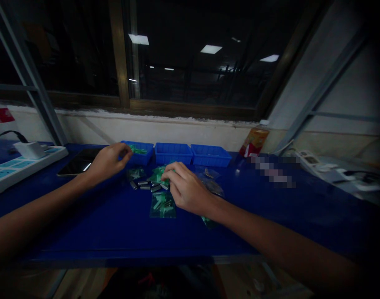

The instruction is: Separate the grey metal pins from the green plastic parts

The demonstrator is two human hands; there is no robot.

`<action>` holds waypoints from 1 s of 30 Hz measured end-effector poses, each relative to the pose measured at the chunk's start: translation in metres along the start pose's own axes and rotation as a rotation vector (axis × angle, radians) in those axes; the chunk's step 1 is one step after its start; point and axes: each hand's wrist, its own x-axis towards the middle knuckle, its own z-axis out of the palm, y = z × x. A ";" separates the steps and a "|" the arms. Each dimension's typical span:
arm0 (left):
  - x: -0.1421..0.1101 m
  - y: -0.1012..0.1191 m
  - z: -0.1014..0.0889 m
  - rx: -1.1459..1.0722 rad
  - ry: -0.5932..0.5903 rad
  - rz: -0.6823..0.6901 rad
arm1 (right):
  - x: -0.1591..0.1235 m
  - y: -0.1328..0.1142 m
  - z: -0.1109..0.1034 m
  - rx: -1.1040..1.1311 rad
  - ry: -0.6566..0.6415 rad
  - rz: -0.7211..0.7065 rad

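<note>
A: hands holding anything?
B: can't tell for left hand (110,160) or right hand (189,190). Left's right by a blue bin (143,158), right's at a green bag (158,173), 1 filled pouch (163,205) just below it.

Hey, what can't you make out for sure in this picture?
All in the head view:
- Right hand: its own fingers hide whether it grips anything.
- Left hand: too dim and blurred to tell whether its fingertips hold anything.
- Left bin: partly hidden by the left fingers.
- Green item: mostly covered by the right wrist.
- Pixelated patch: blocks mask what's there.
- Power strip: cut off by the left edge.
</note>
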 end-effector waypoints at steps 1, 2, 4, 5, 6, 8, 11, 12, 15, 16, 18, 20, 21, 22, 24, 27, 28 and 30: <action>-0.002 0.006 0.000 -0.015 -0.097 0.028 | 0.000 0.000 0.001 0.008 -0.012 0.002; -0.005 0.011 0.001 -0.014 -0.163 0.038 | 0.000 -0.001 0.001 0.015 -0.020 0.005; -0.009 0.015 0.005 0.013 -0.280 0.026 | 0.001 0.000 0.001 0.024 -0.028 0.018; -0.011 0.014 0.008 0.027 -0.326 0.012 | 0.001 0.000 0.001 0.023 -0.031 0.027; -0.012 0.012 0.011 0.032 -0.361 -0.007 | 0.001 0.001 0.001 0.018 -0.031 0.038; -0.014 0.006 0.016 0.015 -0.402 -0.032 | 0.001 0.003 0.000 0.006 -0.023 0.058; -0.013 -0.001 0.018 -0.018 -0.401 -0.028 | 0.001 0.006 -0.001 0.002 -0.009 0.077; -0.012 -0.002 0.018 -0.032 -0.387 -0.021 | 0.001 0.007 0.000 0.003 -0.010 0.081; -0.008 0.002 0.014 -0.122 -0.312 -0.033 | 0.001 0.007 0.001 0.008 -0.033 0.099; -0.007 0.005 0.012 -0.177 -0.289 -0.053 | 0.001 0.006 0.001 0.011 -0.043 0.103; -0.005 0.013 0.006 -0.338 -0.281 -0.114 | 0.002 0.005 0.001 0.028 -0.052 0.114; -0.006 0.025 0.000 -0.537 -0.269 -0.175 | 0.003 0.005 0.000 0.081 -0.038 0.143; -0.007 0.033 -0.003 -0.634 -0.260 -0.183 | 0.003 0.004 0.000 0.125 -0.026 0.173; -0.009 0.040 -0.006 -0.734 -0.259 -0.189 | 0.004 0.004 0.000 0.184 -0.015 0.214; -0.014 0.056 -0.010 -0.895 -0.290 -0.174 | 0.005 0.002 0.000 0.341 -0.004 0.314; -0.022 0.074 -0.014 -0.988 -0.339 -0.116 | 0.006 -0.002 0.001 0.565 0.012 0.420; -0.024 0.077 -0.014 -0.980 -0.352 -0.114 | 0.007 -0.002 0.001 0.611 0.019 0.433; -0.027 0.079 -0.012 -0.952 -0.370 -0.121 | 0.007 -0.003 0.002 0.661 0.039 0.451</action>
